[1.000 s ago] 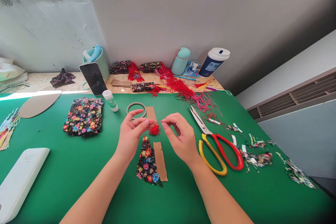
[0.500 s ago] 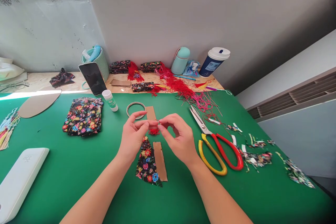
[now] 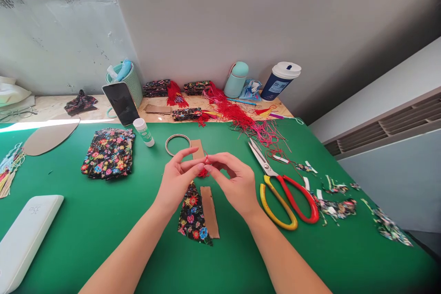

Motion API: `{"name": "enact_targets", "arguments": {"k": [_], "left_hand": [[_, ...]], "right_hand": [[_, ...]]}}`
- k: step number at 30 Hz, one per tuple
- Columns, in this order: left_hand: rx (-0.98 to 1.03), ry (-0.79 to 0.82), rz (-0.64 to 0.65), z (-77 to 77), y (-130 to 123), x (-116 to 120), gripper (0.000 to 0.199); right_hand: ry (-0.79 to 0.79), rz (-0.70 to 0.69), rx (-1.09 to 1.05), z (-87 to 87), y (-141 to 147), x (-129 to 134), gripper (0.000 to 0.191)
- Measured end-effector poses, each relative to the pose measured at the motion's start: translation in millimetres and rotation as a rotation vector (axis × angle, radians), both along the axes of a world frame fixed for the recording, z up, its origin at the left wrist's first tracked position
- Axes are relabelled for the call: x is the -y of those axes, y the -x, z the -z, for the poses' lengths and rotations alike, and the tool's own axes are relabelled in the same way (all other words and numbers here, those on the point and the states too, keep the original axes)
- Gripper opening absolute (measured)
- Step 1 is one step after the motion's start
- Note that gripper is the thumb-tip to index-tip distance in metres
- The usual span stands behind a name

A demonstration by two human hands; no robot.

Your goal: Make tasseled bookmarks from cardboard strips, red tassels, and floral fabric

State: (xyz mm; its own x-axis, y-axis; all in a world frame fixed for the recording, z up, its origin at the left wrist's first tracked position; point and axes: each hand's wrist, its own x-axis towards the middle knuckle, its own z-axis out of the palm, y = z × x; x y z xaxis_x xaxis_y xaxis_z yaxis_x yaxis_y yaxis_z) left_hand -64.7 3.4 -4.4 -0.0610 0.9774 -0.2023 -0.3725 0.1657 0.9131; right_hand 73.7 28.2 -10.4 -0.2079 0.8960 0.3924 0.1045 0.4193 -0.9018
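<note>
Both hands meet over the middle of the green table, fingertips pinched together on a red tassel (image 3: pixel 204 172). A thin red cord loop stands up between the fingers. My left hand (image 3: pixel 177 177) is closed at thumb and fingertips, with its index finger raised. My right hand (image 3: pixel 234 179) pinches the same tassel from the other side. Beneath them lie a floral black fabric piece (image 3: pixel 193 216) and a cardboard strip (image 3: pixel 209 213). Just beyond is another cardboard piece (image 3: pixel 196 145), partly hidden by the hands, beside a round hoop (image 3: pixel 178 144).
Large scissors (image 3: pixel 272 179) with red and yellow handles lie to the right, near fabric scraps (image 3: pixel 339 208). On the left are stacked floral fabric (image 3: pixel 108 152), a glue stick (image 3: pixel 144 132), a phone (image 3: pixel 120 103) and a white power bank (image 3: pixel 32 234). Red tassels (image 3: pixel 241 115) lie along the back.
My fingertips have come closer together on the tassel. The red cord loop now stands up above the fingers, and my right hand has shifted slightly.
</note>
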Motion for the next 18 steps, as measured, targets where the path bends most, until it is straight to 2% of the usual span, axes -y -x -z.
{"name": "enact_targets", "arguments": {"k": [12, 18], "left_hand": [[-0.012, -0.007, -0.025, 0.8, 0.6, -0.8, 0.043], [0.005, 0.004, -0.022, 0.2, 0.8, -0.6, 0.045]], "right_hand": [[0.050, -0.010, -0.022, 1.9, -1.0, -0.4, 0.010], [0.008, 0.052, 0.016, 1.3, 1.2, 0.4, 0.006]]}}
